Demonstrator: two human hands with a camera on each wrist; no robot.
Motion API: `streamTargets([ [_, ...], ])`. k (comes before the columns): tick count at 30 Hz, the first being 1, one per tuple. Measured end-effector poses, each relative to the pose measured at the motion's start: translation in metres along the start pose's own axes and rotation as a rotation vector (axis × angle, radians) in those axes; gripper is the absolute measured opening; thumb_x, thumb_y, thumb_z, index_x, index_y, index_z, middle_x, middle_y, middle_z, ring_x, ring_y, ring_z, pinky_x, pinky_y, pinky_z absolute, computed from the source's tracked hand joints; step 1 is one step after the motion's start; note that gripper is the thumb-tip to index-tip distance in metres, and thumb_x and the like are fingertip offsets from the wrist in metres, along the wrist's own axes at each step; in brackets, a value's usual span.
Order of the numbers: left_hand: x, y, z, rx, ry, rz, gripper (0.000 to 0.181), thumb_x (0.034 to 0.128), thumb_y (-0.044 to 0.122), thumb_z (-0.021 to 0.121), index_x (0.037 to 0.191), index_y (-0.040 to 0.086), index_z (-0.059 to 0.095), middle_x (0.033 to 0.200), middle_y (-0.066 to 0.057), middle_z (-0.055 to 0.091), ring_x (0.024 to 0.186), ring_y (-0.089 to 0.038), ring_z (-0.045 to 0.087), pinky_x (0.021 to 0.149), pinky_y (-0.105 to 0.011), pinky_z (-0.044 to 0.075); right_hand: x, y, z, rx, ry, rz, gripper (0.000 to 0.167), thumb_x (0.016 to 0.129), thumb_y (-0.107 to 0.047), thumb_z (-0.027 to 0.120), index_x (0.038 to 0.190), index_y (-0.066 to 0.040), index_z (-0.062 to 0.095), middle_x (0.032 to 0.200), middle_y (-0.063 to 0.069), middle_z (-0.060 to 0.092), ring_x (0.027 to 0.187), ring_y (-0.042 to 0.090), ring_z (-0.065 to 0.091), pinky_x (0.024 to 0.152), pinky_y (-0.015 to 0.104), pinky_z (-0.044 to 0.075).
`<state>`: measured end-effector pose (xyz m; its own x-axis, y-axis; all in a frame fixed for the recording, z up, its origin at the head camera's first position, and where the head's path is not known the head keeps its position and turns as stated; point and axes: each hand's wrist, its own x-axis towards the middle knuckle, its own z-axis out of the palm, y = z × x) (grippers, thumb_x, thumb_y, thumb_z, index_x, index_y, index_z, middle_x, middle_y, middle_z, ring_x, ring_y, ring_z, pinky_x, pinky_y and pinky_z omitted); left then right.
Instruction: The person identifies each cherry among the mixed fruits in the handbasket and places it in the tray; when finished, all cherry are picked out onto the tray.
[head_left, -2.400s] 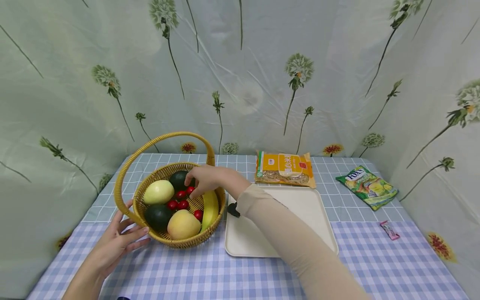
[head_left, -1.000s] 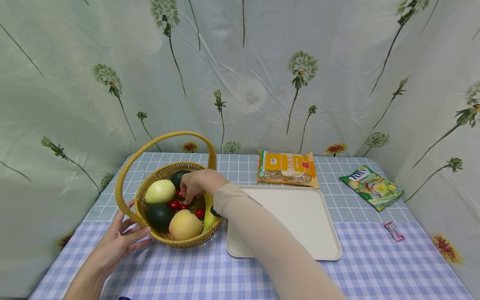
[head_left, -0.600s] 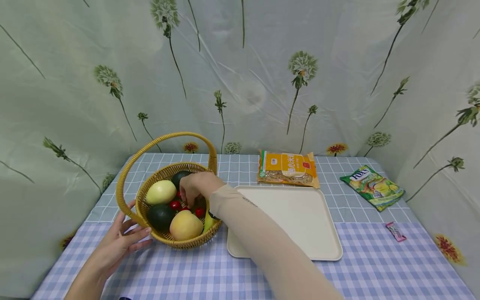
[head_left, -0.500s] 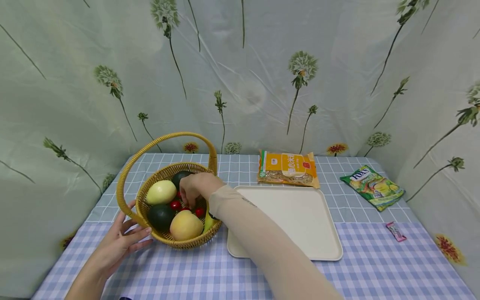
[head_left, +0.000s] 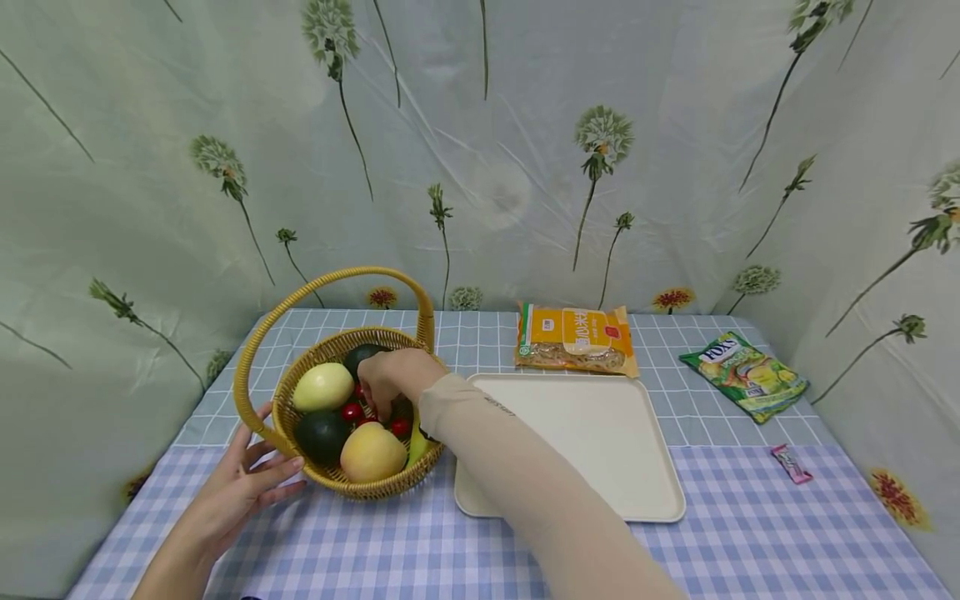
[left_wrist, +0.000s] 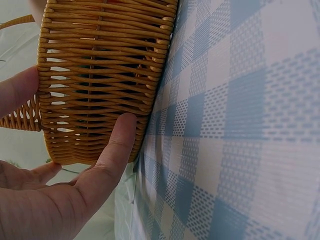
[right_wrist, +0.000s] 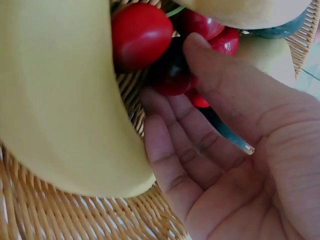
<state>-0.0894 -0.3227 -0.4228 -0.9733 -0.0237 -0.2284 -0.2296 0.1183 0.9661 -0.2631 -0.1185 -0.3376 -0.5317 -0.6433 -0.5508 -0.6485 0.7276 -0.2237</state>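
Note:
A yellow wicker basket (head_left: 375,490) with a tall handle holds several fruits. My right hand (head_left: 397,375) reaches down into it; in the right wrist view, its thumb and fingertips pinch a dark red cherry (right_wrist: 171,72). Close by lie a brighter red cherry (right_wrist: 141,37) and a banana (right_wrist: 60,100). A peach (head_left: 372,452), a pale yellow-green oval fruit (head_left: 322,387) and a dark green fruit (head_left: 321,437) surround the cherries. With fingers extended, my left hand (head_left: 238,492) touches the basket's near-left side; one fingertip (left_wrist: 124,125) rests against the weave.
Right of the basket lies a cream tray (head_left: 577,433), partly under my right forearm. An orange noodle package (head_left: 576,337) sits behind the tray. Farther right are a green FOX'S candy bag (head_left: 744,377) and a small pink wrapped candy (head_left: 791,463) on the checked cloth (head_left: 360,550).
My right hand has gone lower into the basket, from hovering above the cherries to down among them. The left hand stays on the basket's side.

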Motion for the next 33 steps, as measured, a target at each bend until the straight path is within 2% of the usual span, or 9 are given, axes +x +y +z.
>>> streamTargets([
  [3, 0.001, -0.001, 0.001, -0.005, 0.000, 0.000, 0.103, 0.1045, 0.001, 0.064, 0.173, 0.027, -0.009, 0.163, -0.036, 0.018, 0.107, 0.005, 0.066, 0.089, -0.043, 0.067, -0.001, 0.005, 0.000, 0.001, 0.023, -0.022, 0.012, 0.091, -0.022, 0.088, 0.097, -0.023, 0.077, 0.100, -0.013, 0.071, 0.087, 0.006, 0.057, 0.072, 0.021, 0.053],
  [8, 0.003, -0.003, 0.003, -0.013, -0.008, 0.009, 0.103, 0.1043, 0.001, 0.064, 0.173, 0.026, -0.009, 0.161, -0.035, 0.021, 0.108, 0.003, 0.067, 0.089, -0.042, 0.067, -0.009, 0.017, 0.000, -0.019, 0.104, -0.102, 0.021, 0.092, -0.026, 0.087, 0.110, -0.021, 0.077, 0.112, -0.010, 0.071, 0.099, 0.008, 0.062, 0.081, 0.022, 0.055],
  [14, 0.004, -0.004, 0.004, -0.026, -0.014, 0.019, 0.102, 0.1046, 0.000, 0.063, 0.173, 0.025, -0.009, 0.161, -0.035, 0.020, 0.108, 0.003, 0.067, 0.088, -0.040, 0.066, -0.026, 0.034, -0.001, 0.010, 0.164, -0.202, 0.029, 0.096, -0.024, 0.083, 0.123, -0.014, 0.078, 0.127, -0.001, 0.072, 0.110, 0.013, 0.064, 0.088, 0.023, 0.056],
  [21, 0.006, -0.005, 0.005, -0.026, 0.006, 0.015, 0.102, 0.1037, -0.002, 0.063, 0.173, 0.023, -0.008, 0.158, -0.032, 0.023, 0.108, 0.003, 0.066, 0.087, -0.031, 0.064, -0.049, 0.057, -0.001, 0.048, 0.202, -0.281, 0.033, 0.099, -0.020, 0.079, 0.130, -0.007, 0.075, 0.121, 0.004, 0.075, 0.103, 0.012, 0.065, 0.089, 0.023, 0.055],
  [25, 0.006, -0.003, 0.006, -0.006, 0.014, 0.001, 0.104, 0.1040, 0.001, 0.064, 0.173, 0.022, -0.010, 0.159, -0.031, 0.024, 0.108, 0.002, 0.065, 0.087, -0.030, 0.064, -0.066, 0.073, 0.000, 0.101, 0.221, -0.295, 0.034, 0.100, -0.021, 0.078, 0.130, -0.005, 0.074, 0.116, 0.005, 0.075, 0.099, 0.013, 0.063, 0.087, 0.024, 0.054],
  [30, 0.005, 0.001, 0.006, 0.013, 0.016, -0.021, 0.112, 0.1032, 0.006, 0.070, 0.172, 0.025, -0.017, 0.168, -0.037, 0.010, 0.106, 0.007, 0.062, 0.088, -0.025, 0.062, -0.085, 0.092, 0.002, 0.167, 0.247, -0.298, 0.028, 0.100, -0.019, 0.078, 0.125, -0.007, 0.075, 0.104, 0.002, 0.074, 0.090, 0.011, 0.061, 0.080, 0.021, 0.053],
  [33, 0.004, 0.001, 0.006, -0.009, 0.015, -0.006, 0.114, 0.1026, 0.004, 0.070, 0.171, 0.026, -0.018, 0.169, -0.038, 0.004, 0.106, 0.007, 0.062, 0.088, -0.023, 0.062, -0.094, 0.105, 0.004, 0.203, 0.264, -0.295, 0.026, 0.100, -0.018, 0.078, 0.124, -0.008, 0.077, 0.097, 0.001, 0.072, 0.082, 0.011, 0.056, 0.074, 0.022, 0.049],
])
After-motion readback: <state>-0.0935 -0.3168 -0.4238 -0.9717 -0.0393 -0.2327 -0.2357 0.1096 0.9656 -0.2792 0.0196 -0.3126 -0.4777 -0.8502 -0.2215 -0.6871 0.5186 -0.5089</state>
